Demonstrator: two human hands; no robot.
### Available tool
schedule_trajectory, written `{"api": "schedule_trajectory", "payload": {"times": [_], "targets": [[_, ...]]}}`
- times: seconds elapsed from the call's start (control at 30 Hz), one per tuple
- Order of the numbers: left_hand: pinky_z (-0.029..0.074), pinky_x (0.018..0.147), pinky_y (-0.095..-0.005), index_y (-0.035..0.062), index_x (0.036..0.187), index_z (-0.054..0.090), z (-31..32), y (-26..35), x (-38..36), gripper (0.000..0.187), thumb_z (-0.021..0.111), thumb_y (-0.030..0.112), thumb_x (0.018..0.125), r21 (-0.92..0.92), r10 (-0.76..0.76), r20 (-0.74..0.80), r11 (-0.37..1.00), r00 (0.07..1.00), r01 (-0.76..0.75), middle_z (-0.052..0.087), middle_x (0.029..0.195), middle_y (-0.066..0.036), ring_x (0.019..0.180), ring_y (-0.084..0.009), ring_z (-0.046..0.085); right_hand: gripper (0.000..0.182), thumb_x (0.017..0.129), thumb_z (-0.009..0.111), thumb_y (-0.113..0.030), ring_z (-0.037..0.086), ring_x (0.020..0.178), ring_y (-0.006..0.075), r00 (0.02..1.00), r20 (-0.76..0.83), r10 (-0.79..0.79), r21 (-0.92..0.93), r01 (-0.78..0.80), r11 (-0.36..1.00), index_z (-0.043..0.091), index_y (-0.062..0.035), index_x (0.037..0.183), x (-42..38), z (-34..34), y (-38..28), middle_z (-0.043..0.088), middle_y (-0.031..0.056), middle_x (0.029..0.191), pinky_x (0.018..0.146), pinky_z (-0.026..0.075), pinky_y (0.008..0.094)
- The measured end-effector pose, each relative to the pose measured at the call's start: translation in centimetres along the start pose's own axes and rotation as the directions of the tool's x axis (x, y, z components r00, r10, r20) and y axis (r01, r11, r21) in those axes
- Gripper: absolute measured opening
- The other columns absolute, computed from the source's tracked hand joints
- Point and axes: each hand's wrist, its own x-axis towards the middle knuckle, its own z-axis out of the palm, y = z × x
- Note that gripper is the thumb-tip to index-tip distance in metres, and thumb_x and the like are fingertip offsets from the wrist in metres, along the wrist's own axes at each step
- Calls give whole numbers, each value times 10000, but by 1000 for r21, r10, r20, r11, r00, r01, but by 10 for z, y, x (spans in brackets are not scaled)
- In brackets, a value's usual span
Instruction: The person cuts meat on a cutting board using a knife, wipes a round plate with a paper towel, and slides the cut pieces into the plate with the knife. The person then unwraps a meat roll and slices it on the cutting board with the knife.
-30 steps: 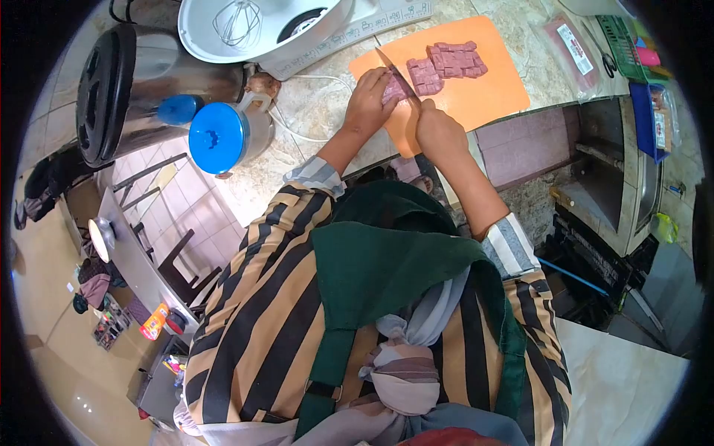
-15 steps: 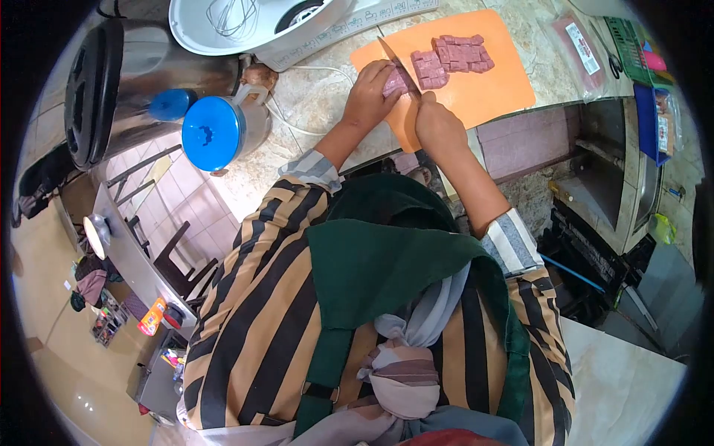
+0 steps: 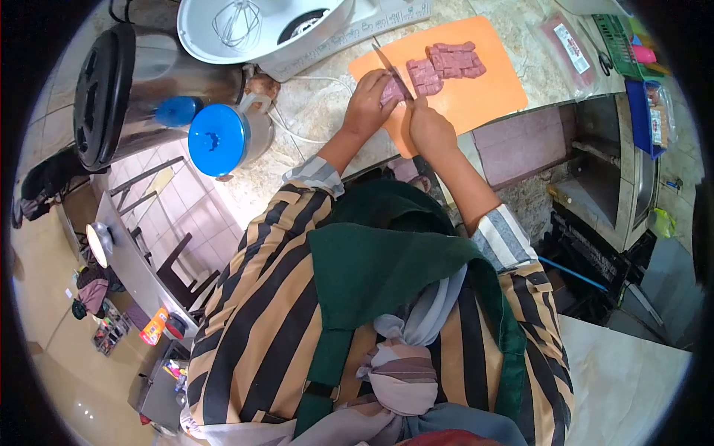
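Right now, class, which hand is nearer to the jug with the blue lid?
Left. The left hand, steadying meat, is just right of the jug; the right hand, gripping the knife, is farther right.

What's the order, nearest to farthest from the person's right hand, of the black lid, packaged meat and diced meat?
From the right hand:
1. Diced meat: ahead, on the orange board.
2. Packaged meat: right, on the counter.
3. Black lid: far left.
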Motion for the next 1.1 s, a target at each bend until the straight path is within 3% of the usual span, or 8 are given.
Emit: {"api": "schedule_trajectory", "payload": {"times": [0.3, 0.5, 0.67, 0.8, 0.87, 1.1], "targets": [[468, 960, -401, -30, 1157, 604, 2, 1, 0, 480, 760, 146, 738, -28, -2, -12, 1000, 1000, 2, 587, 1190, -179, 1114, -357, 560, 242, 974, 356, -193, 667, 827, 442, 996, -78, -44, 42, 47, 998, 466, 16, 1026, 10, 17, 13, 668, 289, 881, 741, 511, 534], [465, 964, -398, -29, 1166, 608, 3, -3, -2, 488, 764, 182, 756, -20, -50, 11, 999, 999, 50, 590, 1205, -179, 1112, -349, 570, 230, 975, 370, -197, 667, 839, 435, 999, 17, 46, 38, -46, 998, 455, 7, 1040, -6, 23, 15, 671, 281, 885, 749, 507, 537], [455, 977, -398, -26, 1171, 604, 2, -4, -3, 494, 763, 191, 757, -24, -27, 20, 999, 999, 27, 581, 1223, -180, 1120, -353, 564, 212, 970, 387, -191, 670, 800, 433, 995, -78, -59, 25, 62, 998, 451, 5, 1022, 10, 29, 17, 672, 272, 851, 717, 511, 536], [450, 983, -402, -28, 1185, 593, 2, -4, -2, 498, 752, 191, 767, -6, -36, 37, 999, 999, 37, 573, 1232, -183, 1142, -356, 550, 193, 966, 396, -183, 667, 766, 441, 991, -117, -59, 23, 62, 998, 448, -4, 1015, -5, 32, 22, 666, 272, 814, 684, 514, 535], [440, 993, -409, -31, 1172, 590, 0, -2, -3, 497, 741, 189, 753, -34, -62, 49, 997, 997, 64, 559, 1218, -183, 1152, -360, 530, 174, 956, 398, -161, 665, 730, 443, 999, -52, 2, 39, 0, 999, 446, -2, 1008, -18, 31, 24, 660, 274, 783, 662, 513, 542], [437, 996, -406, -30, 1175, 586, -2, 1, -3, 504, 744, 195, 753, -26, -72, 62, 997, 995, 74, 558, 1223, -183, 1155, -360, 526, 191, 944, 411, -170, 664, 731, 442, 981, -159, -107, 23, 112, 993, 444, 10, 1000, 14, 41, 20, 659, 281, 789, 656, 507, 551]]}}
